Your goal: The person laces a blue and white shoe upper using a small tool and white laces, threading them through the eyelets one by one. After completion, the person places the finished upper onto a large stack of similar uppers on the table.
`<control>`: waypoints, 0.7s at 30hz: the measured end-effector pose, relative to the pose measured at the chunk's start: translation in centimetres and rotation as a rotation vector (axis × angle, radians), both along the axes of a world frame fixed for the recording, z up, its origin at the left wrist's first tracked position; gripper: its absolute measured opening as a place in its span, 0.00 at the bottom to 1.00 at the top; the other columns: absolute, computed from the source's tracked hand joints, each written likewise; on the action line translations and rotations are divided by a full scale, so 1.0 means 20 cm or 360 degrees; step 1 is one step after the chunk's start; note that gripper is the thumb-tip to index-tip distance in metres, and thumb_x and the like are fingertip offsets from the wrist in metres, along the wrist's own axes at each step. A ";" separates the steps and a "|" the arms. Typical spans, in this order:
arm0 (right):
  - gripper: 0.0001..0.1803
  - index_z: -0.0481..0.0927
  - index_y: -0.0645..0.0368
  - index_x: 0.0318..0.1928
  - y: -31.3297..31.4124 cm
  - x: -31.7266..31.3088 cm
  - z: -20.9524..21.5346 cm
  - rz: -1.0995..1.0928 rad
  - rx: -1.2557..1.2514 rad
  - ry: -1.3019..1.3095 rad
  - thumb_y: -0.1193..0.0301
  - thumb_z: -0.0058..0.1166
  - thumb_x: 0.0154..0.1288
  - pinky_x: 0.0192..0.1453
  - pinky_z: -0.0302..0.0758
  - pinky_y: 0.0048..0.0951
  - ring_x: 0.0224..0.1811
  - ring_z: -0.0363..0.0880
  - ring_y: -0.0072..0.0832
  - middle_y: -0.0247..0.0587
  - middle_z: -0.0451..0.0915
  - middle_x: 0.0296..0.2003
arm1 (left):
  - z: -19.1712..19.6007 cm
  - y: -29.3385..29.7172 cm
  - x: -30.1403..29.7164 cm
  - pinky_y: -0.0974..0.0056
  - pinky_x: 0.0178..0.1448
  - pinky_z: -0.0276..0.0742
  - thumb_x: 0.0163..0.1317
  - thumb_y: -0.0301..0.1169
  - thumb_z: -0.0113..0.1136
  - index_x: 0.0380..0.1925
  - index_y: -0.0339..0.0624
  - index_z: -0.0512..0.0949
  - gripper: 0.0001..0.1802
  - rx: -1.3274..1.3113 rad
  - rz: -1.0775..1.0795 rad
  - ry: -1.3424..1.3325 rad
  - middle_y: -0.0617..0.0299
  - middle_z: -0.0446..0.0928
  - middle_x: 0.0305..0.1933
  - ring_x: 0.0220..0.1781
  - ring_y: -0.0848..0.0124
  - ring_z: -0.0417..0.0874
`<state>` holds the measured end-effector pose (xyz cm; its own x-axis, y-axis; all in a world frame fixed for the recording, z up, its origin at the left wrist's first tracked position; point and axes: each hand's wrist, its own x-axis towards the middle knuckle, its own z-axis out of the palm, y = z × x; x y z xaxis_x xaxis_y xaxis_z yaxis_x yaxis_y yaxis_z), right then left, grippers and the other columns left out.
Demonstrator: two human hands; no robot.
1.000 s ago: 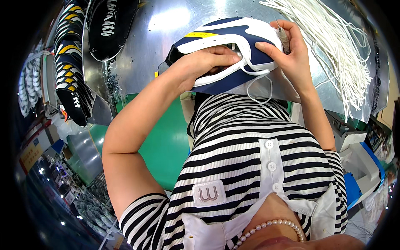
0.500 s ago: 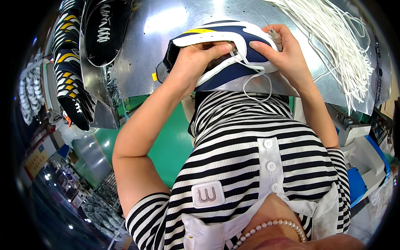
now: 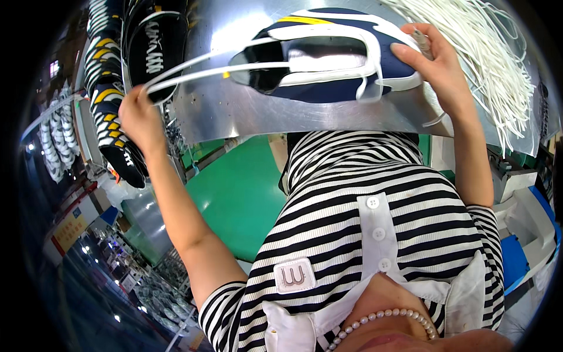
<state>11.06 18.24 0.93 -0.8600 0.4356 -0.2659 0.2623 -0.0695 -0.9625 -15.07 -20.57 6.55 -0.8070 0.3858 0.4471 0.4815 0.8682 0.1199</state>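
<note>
A navy shoe upper [image 3: 319,92] with white overlays and a yellow stripe lies on the metal table, its toe to the right. My left hand [image 3: 141,120], slightly blurred, is closed on a white shoelace [image 3: 205,73] and holds it out to the left. Two strands run taut from the fingers back to the upper's opening. A loose loop of lace hangs near the toe end of the opening. My right hand [image 3: 438,64] grips the toe, thumb on top. A small tool with a wrapped grey handle [image 3: 421,44] is held in that same hand.
A thick bundle of white laces [image 3: 487,64] covers the right of the metal table [image 3: 252,120]. At the left stands a long stack of nested uppers [image 3: 109,126], beside a black upper with grey lacing [image 3: 153,53]. A blue and grey bin [image 3: 522,234] sits at lower right.
My left hand has left the opening and moved far left, drawing the lace out with it. The upper has moved slightly away from me and right; my right hand went with it.
</note>
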 end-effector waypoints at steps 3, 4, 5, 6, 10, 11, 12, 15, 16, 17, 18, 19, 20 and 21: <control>0.25 0.74 0.60 0.53 0.08 0.04 -0.05 -0.0129 0.0002 -0.0007 0.63 0.67 0.59 0.45 0.75 0.21 0.40 0.79 0.21 0.38 0.80 0.41 | -0.05 -0.33 -0.08 0.52 0.46 0.73 0.63 0.31 0.61 0.34 0.36 0.80 0.08 -0.0281 0.0214 0.0101 0.50 0.81 0.34 0.40 0.52 0.79; 0.26 0.74 0.60 0.53 0.08 0.04 -0.08 -0.0154 0.0021 -0.0039 0.63 0.68 0.59 0.43 0.76 0.21 0.39 0.80 0.22 0.39 0.80 0.40 | -0.06 -0.26 -0.01 0.52 0.46 0.72 0.63 0.31 0.61 0.33 0.37 0.80 0.08 -0.0316 0.0141 0.0177 0.52 0.80 0.34 0.40 0.52 0.78; 0.26 0.74 0.60 0.52 0.09 0.05 -0.08 -0.0178 0.0039 -0.0071 0.62 0.69 0.58 0.42 0.77 0.22 0.38 0.81 0.23 0.40 0.80 0.39 | -0.08 -0.18 0.02 0.52 0.46 0.72 0.63 0.31 0.61 0.33 0.37 0.80 0.07 -0.0274 0.0097 0.0206 0.53 0.80 0.34 0.40 0.52 0.78; 0.26 0.74 0.60 0.52 0.10 0.05 -0.09 -0.0186 0.0076 -0.0069 0.62 0.69 0.58 0.42 0.77 0.22 0.38 0.81 0.23 0.40 0.81 0.39 | -0.09 -0.10 0.05 0.52 0.45 0.72 0.63 0.30 0.60 0.33 0.37 0.79 0.07 -0.0236 0.0059 0.0240 0.53 0.80 0.35 0.39 0.51 0.78; 0.27 0.74 0.59 0.52 0.13 0.07 -0.08 -0.0110 0.0192 -0.0085 0.60 0.68 0.58 0.44 0.76 0.24 0.40 0.80 0.24 0.41 0.81 0.40 | -0.06 -0.11 -0.01 0.52 0.47 0.72 0.63 0.29 0.60 0.34 0.36 0.80 0.07 -0.0377 0.0059 0.0340 0.51 0.80 0.35 0.40 0.50 0.77; 0.27 0.74 0.59 0.52 0.13 0.08 -0.09 -0.0079 0.0215 -0.0093 0.60 0.68 0.58 0.45 0.75 0.24 0.41 0.80 0.25 0.41 0.81 0.40 | -0.03 -0.18 -0.03 0.51 0.47 0.72 0.63 0.29 0.60 0.34 0.35 0.80 0.07 -0.0372 0.0227 0.0210 0.49 0.80 0.35 0.39 0.50 0.78; 0.27 0.74 0.58 0.51 0.09 0.07 -0.09 -0.0047 0.0201 0.0012 0.57 0.68 0.57 0.47 0.74 0.27 0.43 0.80 0.28 0.42 0.82 0.42 | 0.01 -0.19 -0.03 0.53 0.46 0.74 0.63 0.30 0.60 0.35 0.34 0.81 0.09 -0.0348 0.0192 0.0269 0.49 0.81 0.36 0.39 0.52 0.79; 0.28 0.74 0.57 0.52 0.03 0.00 -0.11 -0.0043 0.0646 -0.0125 0.50 0.63 0.60 0.47 0.76 0.31 0.42 0.82 0.33 0.45 0.84 0.41 | 0.04 0.05 0.04 0.61 0.48 0.76 0.66 0.29 0.59 0.40 0.35 0.81 0.09 0.0230 -0.0040 -0.0113 0.51 0.82 0.39 0.41 0.60 0.81; 0.28 0.75 0.57 0.52 0.03 -0.01 -0.11 -0.0005 0.0926 -0.0193 0.50 0.62 0.60 0.46 0.76 0.33 0.41 0.83 0.34 0.45 0.84 0.40 | 0.01 0.30 0.18 0.68 0.47 0.77 0.68 0.27 0.58 0.44 0.37 0.81 0.08 0.0417 -0.0340 -0.0300 0.60 0.81 0.42 0.42 0.72 0.81; 0.29 0.75 0.57 0.52 0.02 -0.04 -0.08 0.0067 0.1185 -0.0210 0.49 0.62 0.60 0.45 0.77 0.34 0.40 0.84 0.36 0.45 0.85 0.39 | -0.01 0.45 0.29 0.68 0.48 0.76 0.67 0.26 0.59 0.45 0.37 0.80 0.09 0.0258 -0.0742 -0.0247 0.59 0.81 0.42 0.41 0.71 0.81; 0.29 0.76 0.57 0.52 0.01 -0.07 -0.05 0.0118 0.1461 -0.0231 0.49 0.62 0.60 0.44 0.77 0.35 0.39 0.84 0.37 0.44 0.85 0.38 | -0.01 0.61 0.36 0.68 0.47 0.76 0.65 0.25 0.60 0.42 0.37 0.79 0.07 0.0302 -0.1196 -0.0162 0.58 0.80 0.41 0.40 0.69 0.81; 0.27 0.78 0.56 0.51 0.01 -0.09 -0.04 0.0092 0.1647 -0.0225 0.51 0.63 0.60 0.39 0.78 0.37 0.36 0.85 0.39 0.43 0.86 0.35 | 0.00 0.76 0.45 0.60 0.47 0.74 0.62 0.21 0.57 0.36 0.36 0.76 0.04 0.0431 -0.1218 -0.0706 0.52 0.78 0.40 0.41 0.55 0.79; 0.24 0.79 0.56 0.49 0.01 -0.10 -0.05 -0.0028 0.1686 -0.0095 0.52 0.63 0.60 0.38 0.77 0.37 0.36 0.85 0.39 0.42 0.86 0.35 | -0.04 0.84 0.47 0.60 0.43 0.74 0.62 0.22 0.57 0.34 0.34 0.75 0.03 0.0541 -0.1248 -0.0780 0.50 0.77 0.36 0.37 0.54 0.78; 0.22 0.80 0.56 0.48 0.03 -0.10 -0.07 -0.0153 0.1728 0.0027 0.54 0.63 0.60 0.37 0.77 0.36 0.35 0.84 0.39 0.42 0.85 0.34 | -0.10 0.89 0.45 0.60 0.40 0.73 0.63 0.23 0.58 0.33 0.33 0.75 0.03 0.0637 -0.1151 -0.0918 0.52 0.77 0.34 0.33 0.57 0.78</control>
<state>9.02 18.76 -0.46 -0.8096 0.4966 0.3128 0.2875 0.8002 -0.5263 -5.98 -2.82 4.53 -0.5724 0.7756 0.2662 0.6533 0.2351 0.7197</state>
